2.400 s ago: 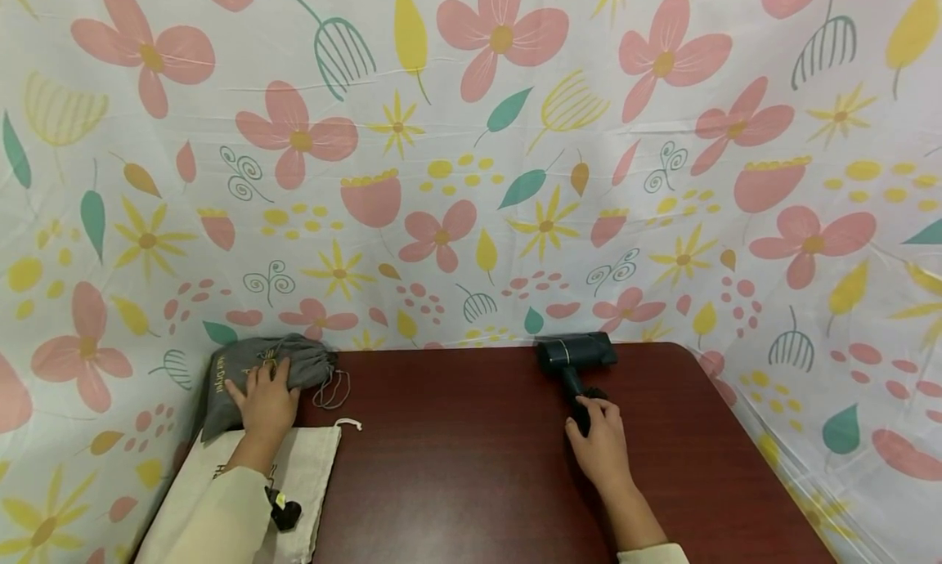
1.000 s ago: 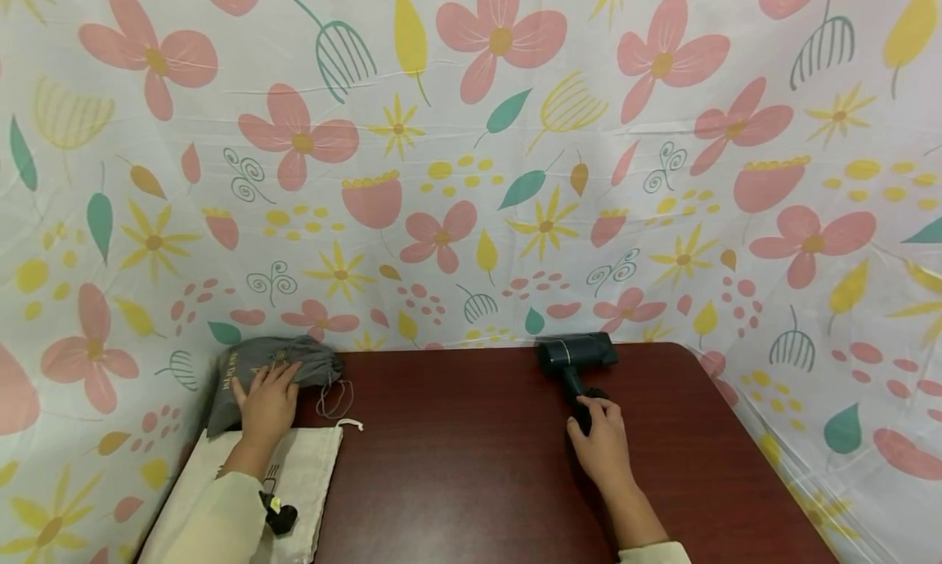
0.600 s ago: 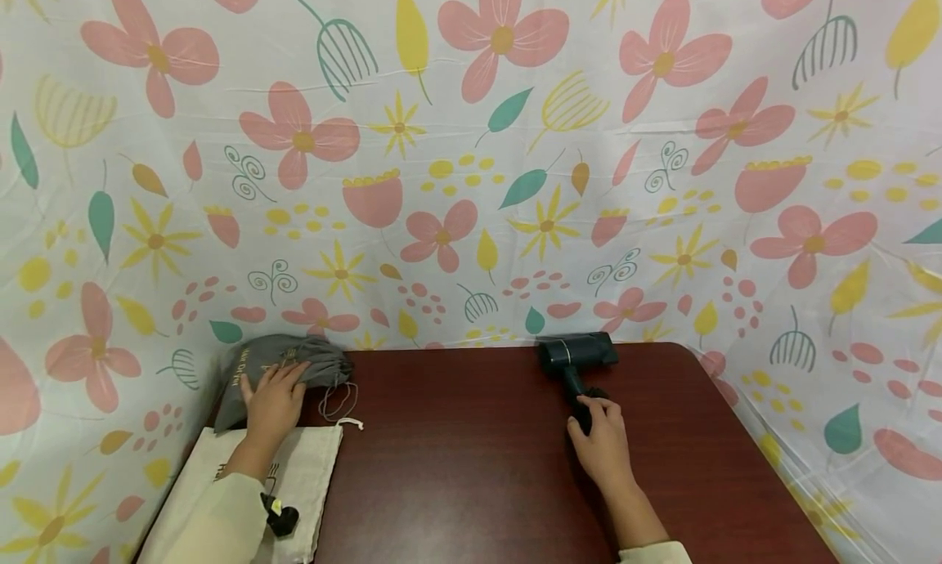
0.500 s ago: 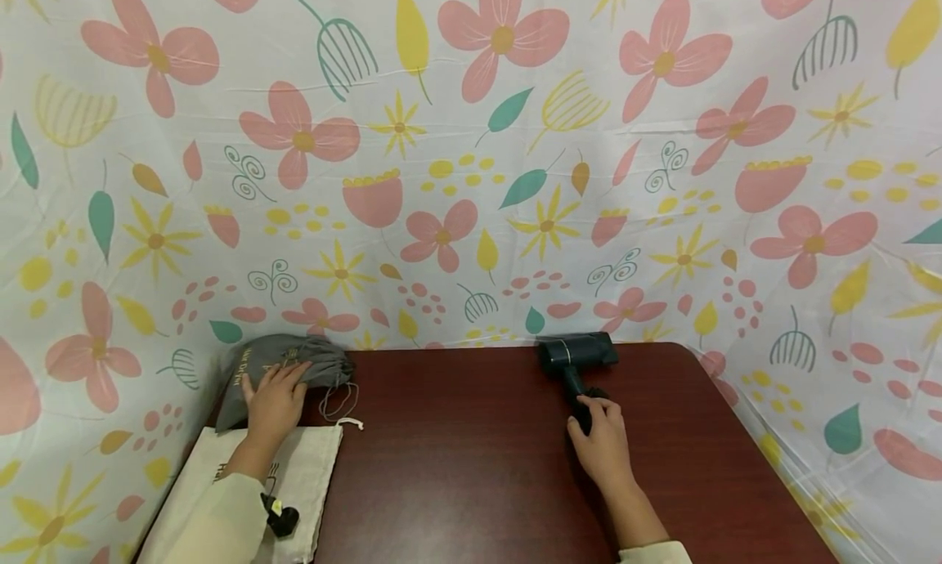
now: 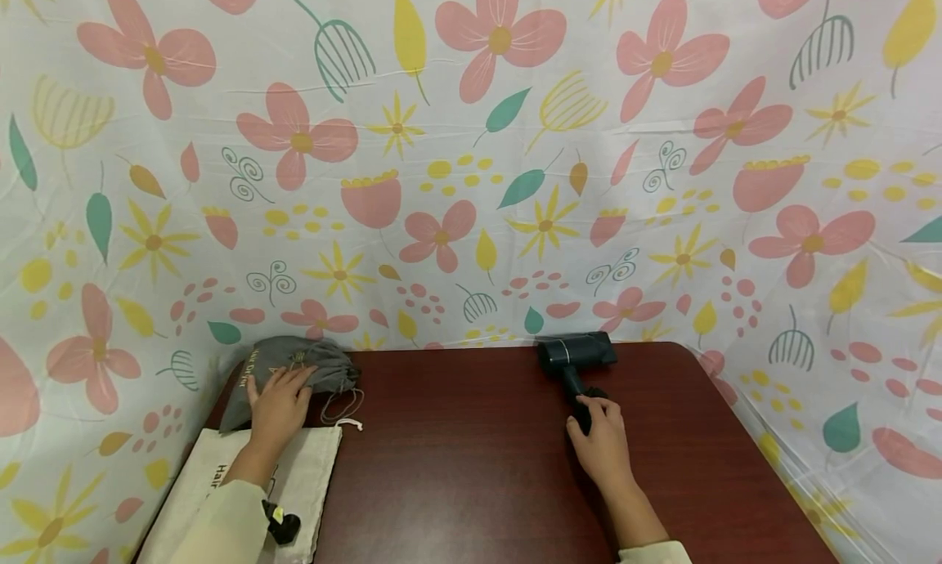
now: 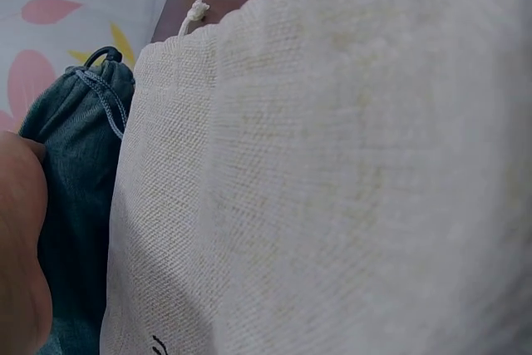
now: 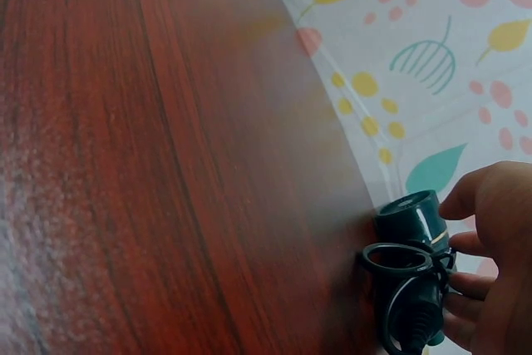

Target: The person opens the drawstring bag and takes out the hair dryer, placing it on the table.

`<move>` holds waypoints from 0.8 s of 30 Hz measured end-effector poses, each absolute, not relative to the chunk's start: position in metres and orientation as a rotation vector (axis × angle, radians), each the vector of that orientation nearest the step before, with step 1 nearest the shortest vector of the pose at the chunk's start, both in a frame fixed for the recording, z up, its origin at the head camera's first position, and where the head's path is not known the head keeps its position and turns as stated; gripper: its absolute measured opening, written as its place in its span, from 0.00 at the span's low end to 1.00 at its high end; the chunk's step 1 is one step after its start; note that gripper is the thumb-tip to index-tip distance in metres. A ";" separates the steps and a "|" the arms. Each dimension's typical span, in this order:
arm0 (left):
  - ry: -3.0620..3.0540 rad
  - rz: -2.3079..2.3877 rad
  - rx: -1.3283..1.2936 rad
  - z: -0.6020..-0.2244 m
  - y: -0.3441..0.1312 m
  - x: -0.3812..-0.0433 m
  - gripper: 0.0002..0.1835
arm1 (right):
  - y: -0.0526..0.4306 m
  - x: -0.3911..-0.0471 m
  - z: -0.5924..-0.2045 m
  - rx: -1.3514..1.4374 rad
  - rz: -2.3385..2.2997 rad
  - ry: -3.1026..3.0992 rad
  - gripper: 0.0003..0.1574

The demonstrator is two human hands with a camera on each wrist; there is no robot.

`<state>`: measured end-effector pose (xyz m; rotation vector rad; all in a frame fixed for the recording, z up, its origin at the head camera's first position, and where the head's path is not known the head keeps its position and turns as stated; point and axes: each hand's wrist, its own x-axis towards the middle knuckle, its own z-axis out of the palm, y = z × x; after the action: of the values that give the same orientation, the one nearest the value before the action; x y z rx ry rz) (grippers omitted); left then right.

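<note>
In the head view my left hand [image 5: 280, 409] rests on a grey drawstring bag [image 5: 294, 351] at the back left of the table, fingers spread over its printed face. The left wrist view shows that dark bag [image 6: 83, 172] beside a beige cloth bag [image 6: 249, 172], with part of the hand at its edge. My right hand [image 5: 603, 441] holds the handle of a dark green hair dryer [image 5: 577, 351] that lies at the back right. Its black cord loops [image 7: 399, 257] show by the fingers in the right wrist view.
The beige drawstring bag [image 5: 312, 474] lies flat under my left forearm, its white cord end on the wood. A small black object [image 5: 283, 525] with a yellow label sits by the left sleeve. Flower-printed cloth [image 5: 471, 180] hangs around the dark red table [image 5: 441, 466].
My left hand and the grey bag have slid to the right along the table's back edge. The right hand and hair dryer have stayed in place.
</note>
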<state>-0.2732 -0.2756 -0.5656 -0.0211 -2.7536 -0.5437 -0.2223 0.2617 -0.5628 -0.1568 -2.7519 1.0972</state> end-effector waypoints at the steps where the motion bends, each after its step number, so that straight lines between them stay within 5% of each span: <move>1: -2.749 -0.543 -0.023 -0.566 -0.275 -0.273 0.21 | 0.262 -0.222 -0.563 -0.156 1.097 -2.750 0.31; 24: -2.769 -0.595 -0.099 -0.564 -0.255 -0.269 0.22 | 0.260 -0.221 -0.566 -0.143 1.049 -2.705 0.30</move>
<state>-0.2688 -0.2554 -0.5635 -0.0991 -2.7695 -0.5952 -0.2206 0.2598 -0.5656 -0.1426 -2.7053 1.0485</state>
